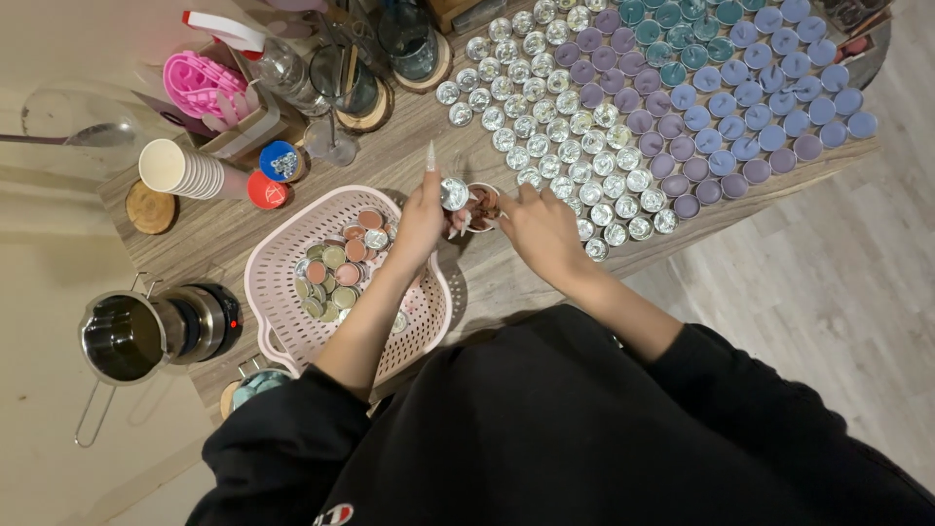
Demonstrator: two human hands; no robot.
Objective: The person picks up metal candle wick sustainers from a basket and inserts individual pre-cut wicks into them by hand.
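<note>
Wood-grain table runs across the view, crowded. Its biggest load is the field of small tealight cups: purple and blue filled ones at my far right, teal ones at the top edge, bare silver cups nearer the middle.

Next in size: pink slotted basket just by my left forearm, holding a loose heap of metal cups, some pinkish, some greenish. Steel melting pot stands at the table's near left corner, well apart from my hands. Stack of paper cups lies on its side beyond the basket; pink silicone mould sits behind that, near a spray bottle.

My left hand is curled closed, gripping one silver cup between thumb and fingers, raised just above the basket's far rim. My right hand is loosely bent, fingertips down at a small dish of reddish-brown pieces; whether it pinches anything I cannot tell. The held cup and the dish sit just beside each other, between my two hands.
</note>
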